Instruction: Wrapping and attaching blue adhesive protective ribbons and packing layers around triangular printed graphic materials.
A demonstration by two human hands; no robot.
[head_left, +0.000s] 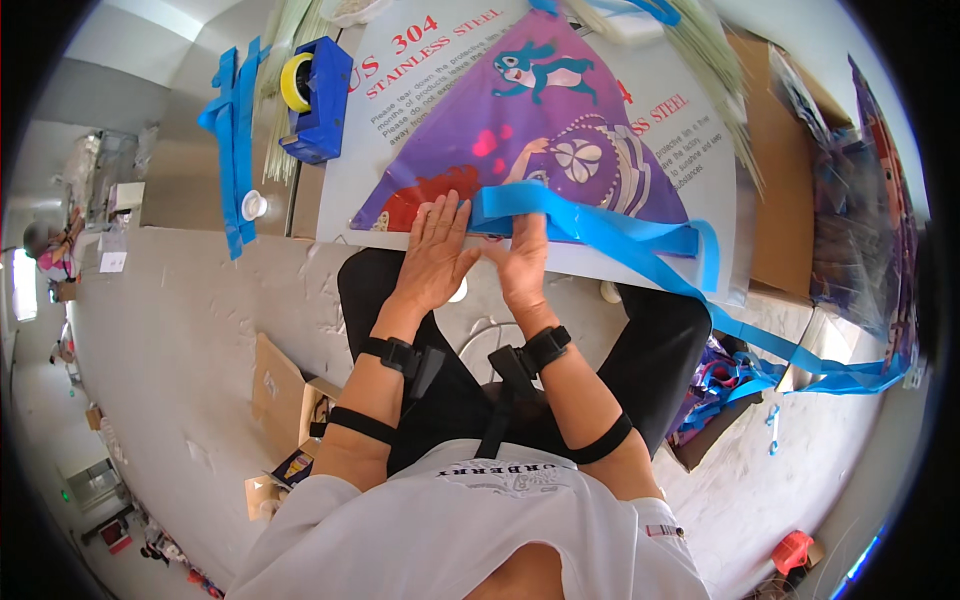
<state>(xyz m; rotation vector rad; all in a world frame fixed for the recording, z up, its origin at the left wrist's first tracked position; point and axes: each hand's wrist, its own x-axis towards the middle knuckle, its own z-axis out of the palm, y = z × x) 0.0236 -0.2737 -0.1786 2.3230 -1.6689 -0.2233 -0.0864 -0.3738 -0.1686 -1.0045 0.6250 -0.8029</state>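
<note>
A purple triangular kite sail (430, 160) printed with cartoon figures lies on the table, its wide edge toward me. My left hand (432, 255) is open, palm down, fingers stretched over the sail's near edge beside a red printed patch. Close to its right, my right hand (522, 260) reaches to the same edge with the thumb out to the left. A bright blue ribbon (600, 225) loops over its fingers and hides their tips. From there the ribbon runs along the near edge, then off the table to the right.
A blue tape dispenser (325, 100) with yellow tape stands at the left, near hanging blue strips (233, 150) and a white spool (254, 206). Thin pale sticks (715, 80) lie at the back right. Cardboard boxes (775, 180) stand right; an open carton (280, 390) sits on the floor.
</note>
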